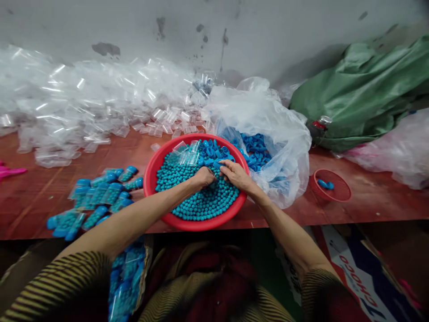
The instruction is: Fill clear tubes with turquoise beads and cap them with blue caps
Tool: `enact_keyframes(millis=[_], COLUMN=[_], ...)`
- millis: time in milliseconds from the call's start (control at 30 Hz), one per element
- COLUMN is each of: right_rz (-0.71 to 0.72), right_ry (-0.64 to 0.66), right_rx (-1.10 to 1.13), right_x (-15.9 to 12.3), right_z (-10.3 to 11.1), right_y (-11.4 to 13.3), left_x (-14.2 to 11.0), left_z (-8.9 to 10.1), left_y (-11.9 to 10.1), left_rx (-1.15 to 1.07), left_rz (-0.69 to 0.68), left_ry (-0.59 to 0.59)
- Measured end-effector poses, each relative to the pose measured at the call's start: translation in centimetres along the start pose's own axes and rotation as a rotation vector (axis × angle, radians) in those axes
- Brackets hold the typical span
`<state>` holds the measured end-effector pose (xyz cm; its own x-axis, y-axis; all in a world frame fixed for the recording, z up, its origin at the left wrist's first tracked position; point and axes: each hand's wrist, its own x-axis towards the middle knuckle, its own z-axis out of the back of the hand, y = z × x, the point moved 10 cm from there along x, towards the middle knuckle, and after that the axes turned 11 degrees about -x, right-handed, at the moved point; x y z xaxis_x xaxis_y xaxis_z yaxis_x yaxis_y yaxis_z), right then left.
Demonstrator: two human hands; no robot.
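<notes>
A red basin (152, 172) on the table holds a heap of small teal balls (201, 203), some blue caps (211, 150) and a few clear tubes (186, 154). Both my hands are inside it. My left hand (203, 176) is curled closed over the balls; what it holds is hidden. My right hand (236, 174) lies on the balls beside the caps, fingers bent and pressed together toward the left hand. Filled tubes with blue caps (97, 197) lie left of the basin.
A big pile of empty clear tubes (83, 103) covers the back left. A clear bag of blue caps (264, 134) stands right of the basin, then a small red basket (331, 185). A green sack (362, 89) lies far right. More filled tubes (125, 277) sit below the table edge.
</notes>
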<state>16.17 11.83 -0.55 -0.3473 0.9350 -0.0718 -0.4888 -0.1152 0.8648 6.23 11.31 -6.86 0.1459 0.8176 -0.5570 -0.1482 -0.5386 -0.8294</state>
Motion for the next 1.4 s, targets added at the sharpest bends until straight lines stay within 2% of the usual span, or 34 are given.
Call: enact_keyframes(millis=[133, 267, 400, 500, 567, 700, 833, 967, 1067, 1167, 1233, 1333, 1400], right_rz=[-0.054, -0.043, 0.070, 0.207, 0.268, 0.317, 0.309, 0.322, 0.382, 0.435, 0.405, 0.237, 0.157], right_ry=[-0.079, -0.063, 0.019, -0.093, -0.184, -0.214, -0.162, -0.206, -0.261, -0.253, -0.229, -0.207, -0.214], right_rx=[0.164, 0.200, 0.038, -0.218, -0.364, -0.399, -0.307, -0.253, -0.348, -0.423, -0.337, -0.111, -0.046], right_x=[0.0, 0.1, -0.3, -1.2, -2.1, -2.9, -3.0, -3.4, -4.1, -4.5, -4.4, -3.8, -3.7], right_z=[0.9, 0.7, -0.4, 0.0, 0.3, -0.2, -0.9, -0.6, -0.6, -1.1, -1.1, -0.7, -0.5], right_y=[-0.7, -0.8, 0.4, 2.3, 3.5, 4.7, 4.6, 4.7, 5.6, 6.4, 6.2, 4.5, 3.7], left_x=[-0.6, -2.6, -4.4, -5.2, -5.4, -5.8, -6.4, -6.7, -7.0, -7.2, -7.3, -7.3, -7.3], left_z=[-0.3, 1.2, 2.5, 2.7, 2.3, 1.6, 1.1, 1.2, 1.5, 1.5, 1.5, 1.2, 1.1], left_y=[-0.4, -0.6, -1.2, -2.0, -2.0, -1.7, -1.5, -1.4, -1.5, -1.5, -1.5, -1.4, -1.3], left_rx=[-0.085, -0.180, -0.341, -0.456, -0.492, -0.520, -0.499, -0.417, -0.363, -0.349, -0.367, -0.422, -0.449], left_rz=[0.001, -0.024, -0.104, -0.205, -0.216, -0.205, -0.220, -0.277, -0.337, -0.337, -0.327, -0.299, -0.287], left_ry=[0.066, 0.112, 0.137, 0.186, 0.236, 0.272, 0.286, 0.260, 0.223, 0.216, 0.229, 0.272, 0.289])
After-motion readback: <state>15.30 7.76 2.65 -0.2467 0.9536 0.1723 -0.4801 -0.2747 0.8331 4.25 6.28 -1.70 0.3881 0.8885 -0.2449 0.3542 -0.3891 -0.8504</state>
